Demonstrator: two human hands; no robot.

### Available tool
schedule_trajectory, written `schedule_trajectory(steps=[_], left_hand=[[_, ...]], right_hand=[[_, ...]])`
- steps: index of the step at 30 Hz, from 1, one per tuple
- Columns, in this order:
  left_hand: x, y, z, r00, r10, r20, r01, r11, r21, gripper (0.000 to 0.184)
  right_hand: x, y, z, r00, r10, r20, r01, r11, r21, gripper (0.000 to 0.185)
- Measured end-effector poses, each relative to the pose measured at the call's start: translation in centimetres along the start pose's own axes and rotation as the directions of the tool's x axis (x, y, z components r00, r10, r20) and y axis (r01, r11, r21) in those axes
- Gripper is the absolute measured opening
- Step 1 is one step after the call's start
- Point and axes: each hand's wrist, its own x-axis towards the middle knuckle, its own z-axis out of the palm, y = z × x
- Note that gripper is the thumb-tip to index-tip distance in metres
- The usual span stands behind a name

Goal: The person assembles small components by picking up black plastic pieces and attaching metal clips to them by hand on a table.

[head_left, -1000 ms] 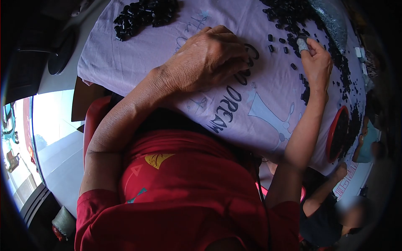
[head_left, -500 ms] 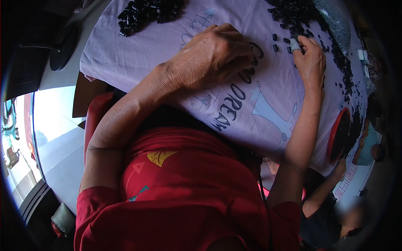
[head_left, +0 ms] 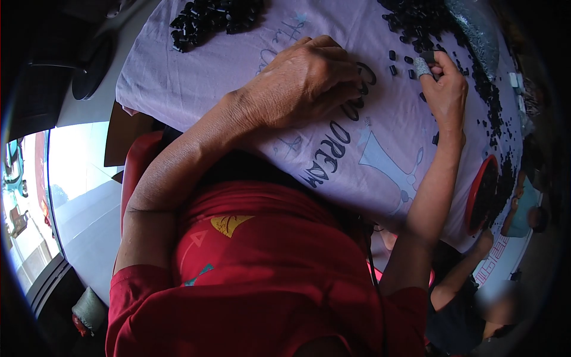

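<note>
My left hand (head_left: 309, 77) rests over the printed cloth with its fingers curled inward. Its fingertips are tucked away, and what they hold, if anything, is hidden. On the right, my right hand (head_left: 446, 89) has its thumb and index finger pinched together. A grey wrap (head_left: 422, 66) covers the thumb tip and a dark cover is on the index fingertip. Anything between them is too small to make out. Several small black pieces (head_left: 392, 69) lie just left of this pinch, near a larger heap of black pieces (head_left: 425, 24).
Another pile of black pieces (head_left: 211, 21) sits at the far left of the pale cloth (head_left: 267, 143). At right are a red-rimmed bowl (head_left: 474, 202) with dark contents, more scattered pieces, and a clear plastic bag (head_left: 476, 35). A co-worker's arm (head_left: 467, 271) reaches near the bowl.
My right hand has drawn slightly right and toward me, away from the loose pieces, its thumb and index still together. My left hand has barely moved.
</note>
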Motion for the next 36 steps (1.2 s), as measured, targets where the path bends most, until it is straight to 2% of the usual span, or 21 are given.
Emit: schedule_trajectory(steps=[3, 6, 10, 13, 16, 17, 21, 24, 28, 31, 34, 36], left_hand=[[0.0, 0.0, 0.0, 1.000, -0.004, -0.005, 0.004, 1.000, 0.005, 0.015], [0.0, 0.1, -0.1, 1.000, -0.008, 0.002, 0.008, 1.000, 0.006, 0.015], [0.0, 0.2, -0.2, 1.000, -0.007, 0.011, 0.007, 1.000, 0.012, 0.016], [0.0, 0.0, -0.1, 1.000, 0.000, 0.007, 0.000, 1.000, 0.001, 0.016], [0.0, 0.1, -0.1, 1.000, -0.014, 0.011, 0.014, 1.000, 0.011, 0.015], [0.1, 0.1, -0.2, 1.000, -0.010, 0.018, 0.010, 1.000, 0.017, 0.015], [0.1, 0.2, -0.3, 0.999, -0.011, 0.031, 0.010, 1.000, 0.017, 0.014], [0.0, 0.2, -0.1, 0.999, -0.022, 0.031, 0.022, 1.000, 0.004, 0.014], [0.1, 0.2, -0.2, 0.999, -0.026, 0.042, 0.025, 1.000, 0.012, 0.014], [0.1, 0.3, -0.4, 0.998, -0.027, 0.050, 0.026, 1.000, 0.017, 0.014], [0.2, 0.3, -0.4, 0.999, -0.022, 0.048, 0.021, 1.000, 0.016, 0.014], [0.2, 0.3, -0.4, 0.998, -0.031, 0.052, 0.031, 0.999, 0.015, 0.014]], right_hand=[[0.1, -1.4, -1.0, 0.988, 0.024, 0.150, -0.062, 0.965, 0.254, 0.014], [0.0, -2.7, -1.6, 0.939, 0.027, 0.344, -0.109, 0.969, 0.222, 0.011], [-0.1, -1.2, -1.1, 0.950, -0.052, 0.308, -0.046, 0.952, 0.303, 0.013], [0.0, -0.5, -2.4, 0.915, 0.106, 0.390, -0.212, 0.947, 0.239, 0.017], [-0.5, -0.3, -1.8, 0.927, 0.110, 0.358, -0.208, 0.946, 0.250, 0.020], [-0.4, -0.5, -1.5, 0.951, 0.086, 0.298, -0.151, 0.968, 0.201, 0.021], [0.1, -0.5, -2.6, 0.975, 0.157, 0.158, -0.183, 0.970, 0.163, 0.013], [0.3, -0.1, -4.6, 0.918, 0.362, 0.162, -0.333, 0.926, -0.180, 0.014], [-0.5, 3.0, -4.5, 0.878, 0.361, 0.314, -0.341, 0.932, -0.119, 0.017], [-0.5, 3.1, -4.4, 0.921, 0.332, 0.203, -0.351, 0.934, 0.062, 0.019], [-0.4, 2.7, -5.1, 0.917, 0.397, 0.033, -0.388, 0.908, -0.161, 0.017], [-0.4, 3.2, -4.4, 0.927, 0.333, 0.173, -0.306, 0.937, -0.168, 0.018]])
